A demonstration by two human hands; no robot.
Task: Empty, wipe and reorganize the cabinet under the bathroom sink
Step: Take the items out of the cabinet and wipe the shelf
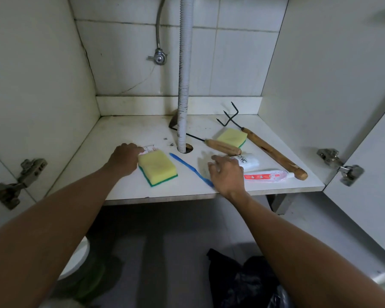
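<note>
- So, the left hand (126, 157) was down on the cabinet shelf (125, 192), fingers curled against the near yellow-green sponge (157, 167) and a small white tube (149, 149) behind it; couldn't tell if it really gripped either.
- Right hand (226, 174) hovered loose, fingers spread, holding nothing, just over the blue toothbrush (187, 166) and beside the white "ZINC" tube (248, 161).
- Toothpaste tube (268, 175), second sponge (232, 137) and two wooden-handled garden tools lay further right.
</note>
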